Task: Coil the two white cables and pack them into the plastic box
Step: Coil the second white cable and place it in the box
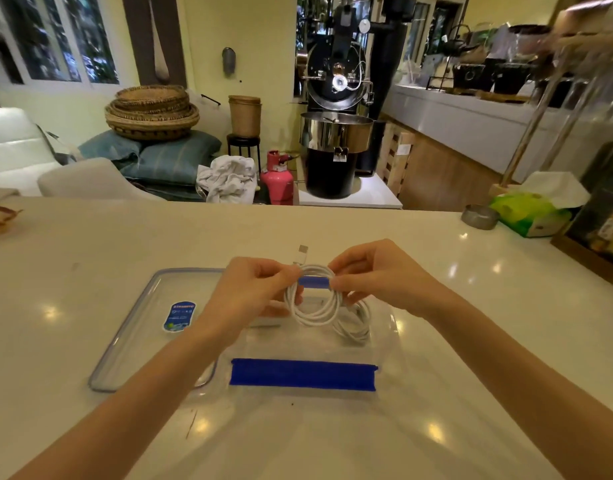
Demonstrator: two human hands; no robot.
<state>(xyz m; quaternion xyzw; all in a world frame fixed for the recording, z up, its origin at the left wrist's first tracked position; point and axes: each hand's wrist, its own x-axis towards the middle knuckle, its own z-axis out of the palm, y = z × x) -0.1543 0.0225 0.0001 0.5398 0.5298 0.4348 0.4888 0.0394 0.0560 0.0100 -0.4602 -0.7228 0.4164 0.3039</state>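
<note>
Both hands met above the clear plastic box (384, 344) in the head view. The left hand (253, 292) pinched the left side of a coiled white cable (313, 306) between thumb and fingertips, and the right hand (374, 271) pinched its top right, the two hands closing on either end of a blue strap (313, 282) wrapped across the top of the coil. The coil hung upright between the hands, its plug (302, 253) sticking up behind the left fingertips. A second coiled white cable (355, 323) lay inside the box, just below and to the right of the held one. The box carried a wide blue tape strip (303, 374) on its near wall. Its lid (152, 327) lay flat on the white counter (90, 244), beside the box under the left forearm.
</note>
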